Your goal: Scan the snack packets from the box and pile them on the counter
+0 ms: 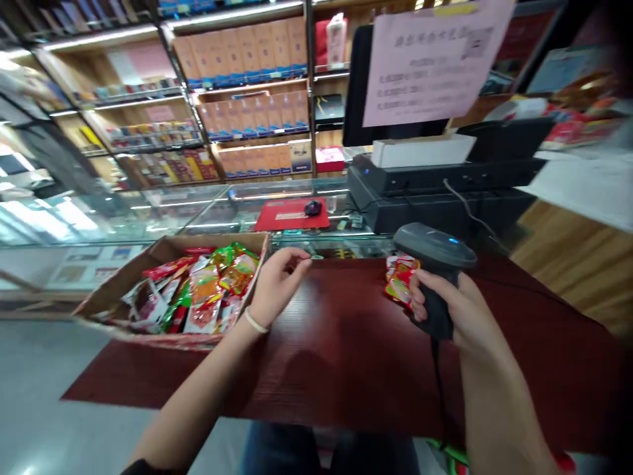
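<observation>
My right hand (452, 300) is wrapped round the handle of a dark grey barcode scanner (435, 247), which has a small blue light on top and a cable hanging down. Behind and left of the scanner lies a shiny red and green snack packet (399, 280), partly hidden by my fingers. My left hand (279, 280) hovers over the counter beside a cardboard box, its fingers loosely bent and thumb apart, with nothing visible in it. Inside the open cardboard box (163, 340) are several red, green and white snack packets (205, 290).
The dark red countertop (336, 343) runs beneath both hands. Beyond it stand a glass display case (198, 204) and a red mat (270, 214) with a black mouse (312, 208). A monitor (357, 92) carrying a pink paper sign (435, 66) is at back right. Stocked shelves (247, 86) line the wall.
</observation>
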`<state>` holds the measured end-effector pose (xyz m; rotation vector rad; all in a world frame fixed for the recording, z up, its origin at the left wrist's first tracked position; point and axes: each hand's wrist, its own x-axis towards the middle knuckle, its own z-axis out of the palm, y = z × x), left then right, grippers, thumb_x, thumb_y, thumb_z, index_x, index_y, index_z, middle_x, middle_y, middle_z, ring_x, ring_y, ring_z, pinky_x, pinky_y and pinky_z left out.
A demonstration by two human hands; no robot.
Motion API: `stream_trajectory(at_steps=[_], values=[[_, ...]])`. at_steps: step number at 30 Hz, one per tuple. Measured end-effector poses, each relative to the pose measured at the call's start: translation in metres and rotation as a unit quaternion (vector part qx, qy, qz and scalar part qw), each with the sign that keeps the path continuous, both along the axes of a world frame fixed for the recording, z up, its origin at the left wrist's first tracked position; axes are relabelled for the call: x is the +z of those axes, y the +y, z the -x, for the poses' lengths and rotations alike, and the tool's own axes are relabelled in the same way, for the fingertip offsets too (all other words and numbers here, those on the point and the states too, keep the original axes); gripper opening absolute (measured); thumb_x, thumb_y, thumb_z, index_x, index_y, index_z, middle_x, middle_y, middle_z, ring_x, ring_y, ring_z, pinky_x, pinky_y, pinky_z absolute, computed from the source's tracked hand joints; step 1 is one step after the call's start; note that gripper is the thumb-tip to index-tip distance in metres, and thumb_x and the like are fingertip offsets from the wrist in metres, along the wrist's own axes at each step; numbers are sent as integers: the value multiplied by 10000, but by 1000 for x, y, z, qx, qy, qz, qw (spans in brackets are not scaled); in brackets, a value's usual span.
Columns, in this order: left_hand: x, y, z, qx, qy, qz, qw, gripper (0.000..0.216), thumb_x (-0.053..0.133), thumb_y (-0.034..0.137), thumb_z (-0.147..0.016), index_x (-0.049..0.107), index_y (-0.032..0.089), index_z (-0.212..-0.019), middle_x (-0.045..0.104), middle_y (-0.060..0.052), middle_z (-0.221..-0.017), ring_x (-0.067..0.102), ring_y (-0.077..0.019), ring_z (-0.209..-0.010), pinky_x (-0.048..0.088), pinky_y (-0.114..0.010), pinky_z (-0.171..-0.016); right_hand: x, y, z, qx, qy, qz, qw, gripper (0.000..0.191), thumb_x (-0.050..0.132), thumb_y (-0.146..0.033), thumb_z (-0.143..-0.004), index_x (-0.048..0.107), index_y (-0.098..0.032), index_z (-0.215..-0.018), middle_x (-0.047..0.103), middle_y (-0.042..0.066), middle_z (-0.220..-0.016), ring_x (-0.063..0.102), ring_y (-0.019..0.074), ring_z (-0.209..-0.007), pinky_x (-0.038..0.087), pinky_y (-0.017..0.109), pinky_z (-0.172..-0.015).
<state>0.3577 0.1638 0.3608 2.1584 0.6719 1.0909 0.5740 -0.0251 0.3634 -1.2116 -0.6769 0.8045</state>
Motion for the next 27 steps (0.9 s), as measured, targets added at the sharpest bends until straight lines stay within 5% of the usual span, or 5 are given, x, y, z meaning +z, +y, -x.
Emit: stream_trajectory(at_steps=[6, 10, 15, 20, 27], values=[[9, 86, 119, 133, 153, -21, 979, 234, 573, 390, -845, 666, 204, -954, 707, -41, -899, 640, -186, -819, 484, -291, -746, -7, 58, 46, 95, -23, 36, 995, 288, 739, -420, -762, 555, -211, -832, 517, -52, -528, 459, 101, -369, 388, 221, -357], [-1, 128, 158, 158, 221, -12, 962, 273, 551, 419, -835, 671, 203, -953, 716, -40, -881, 643, -195, -808, 473, -302, -756, -24, 82, 64, 141, -20, 50, 989, 313, 751, -440, -742, 546, -207, -779, 523, -46, -533, 469, 100, -374, 401, 226, -369], [-31, 163, 162, 156, 265, 27, 951, 345, 485, 474, -856, 676, 197, -932, 718, -51, -868, 646, -209, -800, 465, -305, -745, -53, 92, 73, 162, -49, 98, 981, 375, 739, -480, -752, 520, -188, -666, 530, -32, -525, 488, 96, -370, 395, 223, -372], [-52, 165, 150, 113, 324, 32, 939, 372, 577, 491, -811, 638, 190, -1021, 715, -87, -945, 659, -233, -858, 468, -310, -786, -65, 90, 77, 158, -33, 116, 980, 337, 750, -451, -757, 540, -188, -755, 544, -43, -547, 489, 92, -375, 389, 215, -380], [-54, 156, 142, 160, 362, 22, 918, 519, 674, 317, -731, 555, 135, -1203, 690, -127, -989, 655, -277, -914, 472, -366, -833, -65, 90, 71, 173, -31, 98, 980, 337, 740, -449, -761, 518, -198, -729, 545, -47, -549, 497, 100, -379, 407, 232, -388]])
